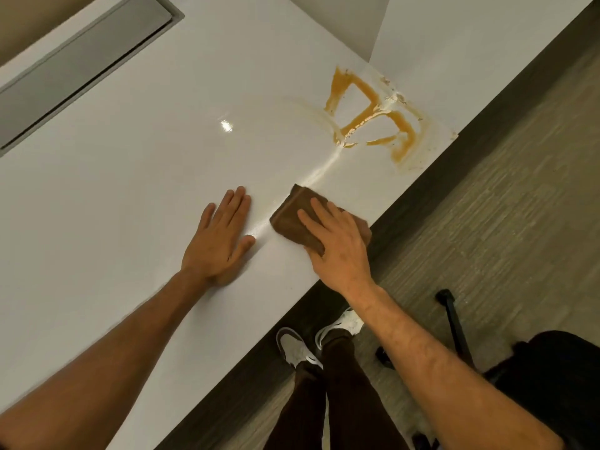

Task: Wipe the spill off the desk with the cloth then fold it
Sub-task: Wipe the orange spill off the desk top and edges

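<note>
Right hand (337,245) fingers straight, pressing brown cloth (292,219) onto desk (130,157); left hand (217,238) flat, fingers together.

The white desk (113,196) carries an orange-brown spill (367,108), a folded brown cloth (292,219) and two flat hands.

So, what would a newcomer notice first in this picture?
First, the orange-brown spill smeared near the far right edge of the white desk. Next, the right hand pressing a brown cloth near the desk's edge, while the left hand rests flat beside it.
</note>
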